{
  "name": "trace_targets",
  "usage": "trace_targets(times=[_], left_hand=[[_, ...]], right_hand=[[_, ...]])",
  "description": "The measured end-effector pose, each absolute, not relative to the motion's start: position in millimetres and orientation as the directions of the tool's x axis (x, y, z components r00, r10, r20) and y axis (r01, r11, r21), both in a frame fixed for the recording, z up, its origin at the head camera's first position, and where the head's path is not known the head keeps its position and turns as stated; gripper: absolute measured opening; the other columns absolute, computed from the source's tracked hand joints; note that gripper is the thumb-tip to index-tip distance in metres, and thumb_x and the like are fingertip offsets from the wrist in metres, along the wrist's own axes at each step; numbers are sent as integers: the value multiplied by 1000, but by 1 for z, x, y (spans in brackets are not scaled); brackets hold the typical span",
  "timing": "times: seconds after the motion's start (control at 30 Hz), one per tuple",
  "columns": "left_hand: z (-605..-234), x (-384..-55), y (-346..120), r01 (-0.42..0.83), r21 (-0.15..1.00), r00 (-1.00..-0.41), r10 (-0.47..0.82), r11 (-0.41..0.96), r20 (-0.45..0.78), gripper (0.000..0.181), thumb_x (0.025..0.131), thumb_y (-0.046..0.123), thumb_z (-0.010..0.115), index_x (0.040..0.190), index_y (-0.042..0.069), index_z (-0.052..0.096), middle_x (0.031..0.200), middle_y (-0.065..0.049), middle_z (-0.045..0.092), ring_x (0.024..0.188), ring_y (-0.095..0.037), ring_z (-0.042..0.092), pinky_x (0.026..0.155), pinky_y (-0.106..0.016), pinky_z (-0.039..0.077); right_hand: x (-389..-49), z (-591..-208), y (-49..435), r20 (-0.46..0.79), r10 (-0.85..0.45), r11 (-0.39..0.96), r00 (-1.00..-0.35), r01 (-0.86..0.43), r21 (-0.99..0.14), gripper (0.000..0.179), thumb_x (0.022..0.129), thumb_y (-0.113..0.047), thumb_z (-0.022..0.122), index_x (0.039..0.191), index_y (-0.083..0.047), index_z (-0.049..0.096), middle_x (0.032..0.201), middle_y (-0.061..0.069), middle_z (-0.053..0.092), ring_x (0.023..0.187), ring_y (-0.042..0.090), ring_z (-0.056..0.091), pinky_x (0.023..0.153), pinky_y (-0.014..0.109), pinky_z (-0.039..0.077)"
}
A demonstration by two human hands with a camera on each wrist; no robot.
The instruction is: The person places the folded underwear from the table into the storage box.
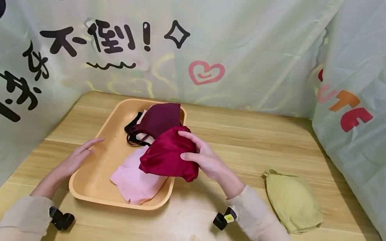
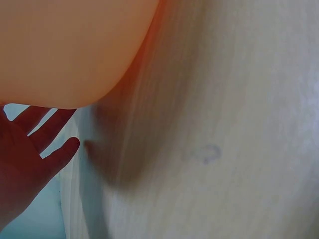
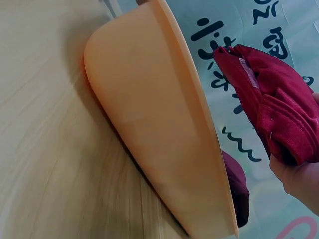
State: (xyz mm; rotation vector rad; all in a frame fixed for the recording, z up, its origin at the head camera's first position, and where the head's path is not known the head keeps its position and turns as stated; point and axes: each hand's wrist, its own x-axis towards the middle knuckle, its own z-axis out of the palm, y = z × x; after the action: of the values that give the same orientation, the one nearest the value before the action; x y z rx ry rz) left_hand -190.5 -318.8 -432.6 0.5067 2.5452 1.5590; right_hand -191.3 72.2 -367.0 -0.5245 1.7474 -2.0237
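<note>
A folded crimson satin bra (image 1: 172,153) is in my right hand (image 1: 205,157), thumb and fingers gripping its right end. It hangs over the right side of an orange plastic tray (image 1: 104,158); the right wrist view shows the crimson bra (image 3: 274,104) above the rim. My left hand (image 1: 77,159) has its fingers extended along the tray's left rim. Inside the tray lie a folded pink garment (image 1: 140,181), partly covered by the crimson bra, and a dark maroon bra (image 1: 161,119) with a thin strap. Black and pale pieces show beneath the maroon one.
On the right of the wooden table (image 1: 234,129) lies a folded yellow-green bra (image 1: 292,201). Pale fabric curtains (image 1: 257,45) with printed writing enclose the back and sides. A small black camera is worn on each wrist.
</note>
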Motion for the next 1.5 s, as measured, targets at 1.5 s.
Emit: trace_targets(times=[1.5], left_hand=[[-433,-192,-317,236,886,-936,338,399,98,42,97,7,29,137,-7,28,142,-34,17,133,-29,11,107,-43,8]], right_hand=[[-203,-388,-10,-59,-659,214,-750,-112,-970,63,79,-6,65,136,-10,38,129,11,45,101,13,51,90,23,38]])
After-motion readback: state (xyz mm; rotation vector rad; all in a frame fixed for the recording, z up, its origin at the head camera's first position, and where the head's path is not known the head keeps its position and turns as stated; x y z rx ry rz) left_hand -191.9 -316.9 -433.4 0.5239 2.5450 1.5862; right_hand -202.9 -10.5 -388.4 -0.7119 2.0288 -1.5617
